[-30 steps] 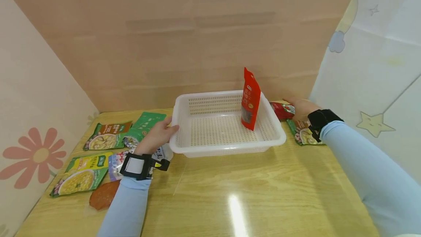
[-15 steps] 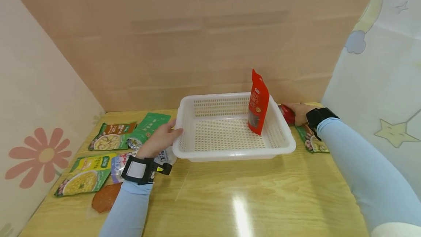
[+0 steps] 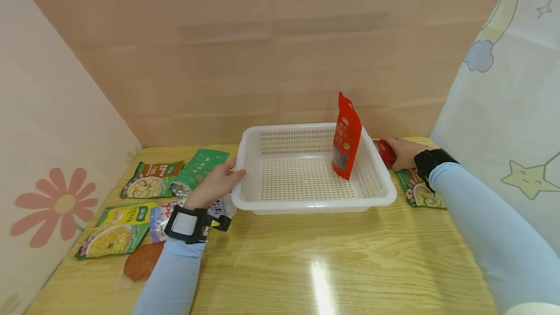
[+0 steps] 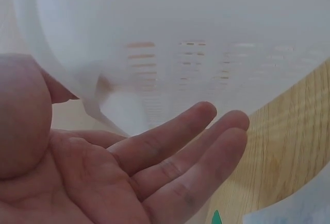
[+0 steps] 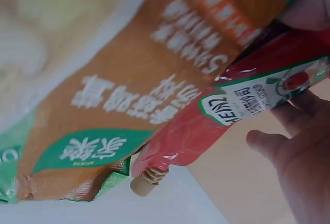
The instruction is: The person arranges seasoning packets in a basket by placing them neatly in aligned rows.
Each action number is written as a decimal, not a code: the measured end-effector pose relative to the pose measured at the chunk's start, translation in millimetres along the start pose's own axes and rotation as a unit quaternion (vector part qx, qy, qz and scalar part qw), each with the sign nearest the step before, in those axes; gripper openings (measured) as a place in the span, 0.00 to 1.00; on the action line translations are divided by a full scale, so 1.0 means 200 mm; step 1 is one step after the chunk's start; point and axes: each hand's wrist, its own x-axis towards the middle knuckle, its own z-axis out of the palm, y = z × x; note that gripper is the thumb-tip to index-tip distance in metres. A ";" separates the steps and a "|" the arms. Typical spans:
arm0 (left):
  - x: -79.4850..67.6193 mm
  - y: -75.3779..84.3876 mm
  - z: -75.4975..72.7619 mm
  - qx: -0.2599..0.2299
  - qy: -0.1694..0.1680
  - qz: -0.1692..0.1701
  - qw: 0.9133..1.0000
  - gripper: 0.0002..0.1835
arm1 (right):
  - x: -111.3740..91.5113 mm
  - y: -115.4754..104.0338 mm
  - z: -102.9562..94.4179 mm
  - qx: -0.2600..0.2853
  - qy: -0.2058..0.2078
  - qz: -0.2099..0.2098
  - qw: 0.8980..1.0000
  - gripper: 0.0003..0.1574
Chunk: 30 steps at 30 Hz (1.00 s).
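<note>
**One pouch in, the rest out; ketchup at the fingers**

Clock taken from the basket point(image 3: 312, 205), 12 at the far side of the head view. Inside it, near the 3 o'clock wall: one red pouch point(image 3: 345, 140), on end, slightly tilted, top above the rim. Nothing else shows inside. Judged early in the work, with only that item in.

Outside:
- 3 o'clock: ketchup point(image 5: 180, 136), just beside the basket. Right hand point(image 3: 407, 153) grips it, fingers bent part-way, thumb and fingers on either side.
- Toward 4: right brown packet point(image 3: 423, 194), flat, partly under the right wrist.
- 9 o'clock: green pouch point(image 3: 205, 162); farther out, left brown packet point(image 3: 148, 181).
- Between 8 and 9: purple pouch point(image 3: 162, 218), partly hidden; yellow packet point(image 3: 115, 230).
- 8 o'clock: brown patty point(image 3: 142, 261), wrapping unclear.

Left hand point(image 3: 216, 184) holds the basket rim at 9, thumb over it; three fingers run nearly straight, loosely spread, under the wall.

Surface: pale wood-grain table point(image 3: 358, 252), glossy, a white glare streak point(image 3: 321, 286) at 6. Room: creased brown backing point(image 3: 280, 62) at 12; left wall point(image 3: 39, 125) with a pink flower point(image 3: 64, 204); right wall point(image 3: 516, 115) with a yellow star point(image 3: 530, 179) and a blue cloud point(image 3: 480, 56).
</note>
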 end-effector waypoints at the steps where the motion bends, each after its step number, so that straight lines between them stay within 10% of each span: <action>1: 0.00 0.00 0.00 -0.002 -0.001 0.001 1.000 0.32 | -0.01 0.01 0.01 -0.006 0.005 -0.003 1.000 0.57; 14: -0.02 0.00 0.00 0.002 -0.008 0.012 1.000 0.32 | -0.22 -0.10 -0.09 -0.148 0.106 0.012 0.983 0.56; 30: -0.04 0.01 -0.02 0.004 -0.014 0.024 1.000 0.31 | -0.69 -0.43 -0.20 -0.042 0.219 0.054 0.973 0.52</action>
